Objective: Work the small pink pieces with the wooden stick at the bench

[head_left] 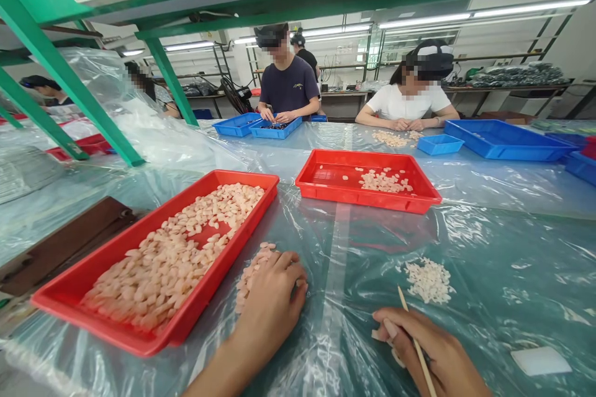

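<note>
My left hand (274,298) lies palm down, fingers curled, on a small heap of pale pink pieces (249,276) beside a red tray (186,322) full of the same pieces. Near the front edge, my right hand (433,350) is closed round a thin wooden stick (416,347) and pinches a pale piece (390,329) at its fingertips. A small pile of whitish bits (428,280) lies just beyond the right hand on the plastic-covered table.
A second red tray (326,189) with a few pieces sits at centre. Across the table two people work by blue trays (274,130) (507,142). A green frame post (69,80) stands at left. A white flat piece (540,361) lies at right.
</note>
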Tool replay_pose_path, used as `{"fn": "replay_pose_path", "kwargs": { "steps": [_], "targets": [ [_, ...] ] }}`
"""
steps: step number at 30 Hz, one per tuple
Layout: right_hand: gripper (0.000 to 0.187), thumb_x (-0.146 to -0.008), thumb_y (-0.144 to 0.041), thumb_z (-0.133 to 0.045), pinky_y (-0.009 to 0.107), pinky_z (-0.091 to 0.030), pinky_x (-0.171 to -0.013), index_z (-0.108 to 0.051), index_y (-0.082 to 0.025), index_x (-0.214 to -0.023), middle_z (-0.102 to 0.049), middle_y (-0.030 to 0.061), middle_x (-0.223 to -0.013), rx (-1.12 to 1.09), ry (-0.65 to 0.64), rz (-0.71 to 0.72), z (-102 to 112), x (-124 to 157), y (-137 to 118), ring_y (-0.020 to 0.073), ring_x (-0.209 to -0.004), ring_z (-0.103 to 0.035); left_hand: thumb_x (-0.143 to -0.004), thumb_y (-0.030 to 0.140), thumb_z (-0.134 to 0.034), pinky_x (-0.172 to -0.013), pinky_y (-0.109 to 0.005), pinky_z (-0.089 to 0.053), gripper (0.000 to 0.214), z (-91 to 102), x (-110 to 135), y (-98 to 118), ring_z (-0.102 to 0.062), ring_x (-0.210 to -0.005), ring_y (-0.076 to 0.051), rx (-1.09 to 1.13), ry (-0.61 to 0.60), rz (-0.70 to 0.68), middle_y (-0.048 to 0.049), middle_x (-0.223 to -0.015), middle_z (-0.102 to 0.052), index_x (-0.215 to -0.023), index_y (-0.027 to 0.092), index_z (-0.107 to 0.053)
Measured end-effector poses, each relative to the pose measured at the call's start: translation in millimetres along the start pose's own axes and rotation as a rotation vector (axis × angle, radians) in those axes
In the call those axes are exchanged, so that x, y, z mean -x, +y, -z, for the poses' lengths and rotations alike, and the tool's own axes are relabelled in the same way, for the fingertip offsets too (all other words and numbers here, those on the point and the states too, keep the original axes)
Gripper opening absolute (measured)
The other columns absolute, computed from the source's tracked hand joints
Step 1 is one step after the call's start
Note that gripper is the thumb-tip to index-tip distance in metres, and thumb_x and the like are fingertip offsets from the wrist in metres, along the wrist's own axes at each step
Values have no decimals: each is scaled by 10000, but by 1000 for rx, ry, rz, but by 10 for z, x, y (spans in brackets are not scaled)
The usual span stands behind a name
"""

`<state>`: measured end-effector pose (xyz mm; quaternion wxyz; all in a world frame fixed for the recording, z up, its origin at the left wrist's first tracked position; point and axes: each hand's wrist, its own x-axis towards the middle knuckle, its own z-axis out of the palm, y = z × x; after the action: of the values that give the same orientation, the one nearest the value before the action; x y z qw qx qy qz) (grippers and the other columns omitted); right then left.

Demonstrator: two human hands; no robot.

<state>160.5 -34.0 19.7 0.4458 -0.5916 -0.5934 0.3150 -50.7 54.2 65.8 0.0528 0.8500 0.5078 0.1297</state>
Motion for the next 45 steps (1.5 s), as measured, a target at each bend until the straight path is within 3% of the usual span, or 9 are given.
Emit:
{"fn": "replay_pose_path", "kwargs": {
  "steps": [4, 10, 18, 24, 30, 35, 37, 40, 45],
  "targets": [
    [273, -893, -465, -480, 253, -535, -570, -694, -296, -880, -694, 54, -780, 107, -70, 18, 10, -40, 73, 206, -657, -672, -826, 84, -504, -807, -394, -470, 188, -12, 50, 67, -596, -948, -266, 148, 34, -7, -82, -968, -663, -835, 175, -668],
    [207, -879, -372, -508, 275, -527, -590, -702, -300, -869, -669, 36, -768, 143, -35, 43, 18, -44, 94, 197, -628, -656, -831, 107, -495, -789, -359, -452, 170, -19, 147, 181, -599, -860, -227, 356, 50, -3, -56, -904, -667, -824, 180, -649],
    [149, -848, -340, -555, 218, -475, -495, -703, -328, -847, -695, 21, -798, 134, 38, 25, 77, -45, 31, 208, -720, -669, -782, 211, -608, -604, -220, -431, 69, -113, 243, 313, -547, -636, -142, 917, -62, 285, 15, -644, -591, -734, 162, -613],
    [166, -855, -228, -525, 269, -517, -607, -684, -267, -881, -679, 45, -769, 253, -81, 201, 104, -73, 31, 197, -687, -646, -775, 225, -630, -643, -234, -449, 106, -222, 300, 319, -581, -678, -157, 1003, -69, 312, -25, -716, -663, -808, 155, -701],
    [303, -799, -92, -481, 293, -516, -591, -710, -253, -914, -682, 48, -758, 454, -287, 304, 98, -124, -37, 209, -694, -641, -795, 248, -630, -621, -222, -445, 142, -276, 341, 354, -596, -684, -162, 1040, -103, 268, -48, -740, -686, -820, 177, -750],
    [281, -802, -117, -567, 301, -519, -650, -703, -273, -992, -698, 29, -788, 275, -212, 298, 122, -108, 7, 202, -729, -644, -745, 250, -703, -578, -184, -421, 105, -377, 377, 397, -572, -625, -117, 1258, -53, 332, -31, -692, -669, -780, 162, -751],
    [316, -768, -110, -644, 271, -530, -674, -694, -293, -1021, -707, 10, -820, 54, -199, 293, 145, -79, 3, 180, -738, -659, -706, 300, -761, -522, -163, -404, 161, -398, 390, 411, -538, -529, -78, 1445, -120, 391, -1, -612, -633, -760, 149, -740],
    [364, -727, -125, -727, 234, -533, -676, -707, -373, -993, -726, -32, -816, -199, -143, 283, 168, -36, -48, 164, -742, -671, -621, 368, -830, -454, -146, -379, 272, -383, 404, 440, -508, -428, -48, 1681, -337, 477, 24, -529, -599, -712, 134, -728],
    [255, -758, -254, -742, 244, -543, -680, -725, -394, -970, -721, -24, -788, -284, -158, 272, 167, -15, -125, 167, -740, -669, -552, 371, -875, -494, -125, -380, 321, -319, 428, 515, -529, -471, -32, 1886, -537, 528, -12, -565, -651, -706, 116, -756]
  ]
}}
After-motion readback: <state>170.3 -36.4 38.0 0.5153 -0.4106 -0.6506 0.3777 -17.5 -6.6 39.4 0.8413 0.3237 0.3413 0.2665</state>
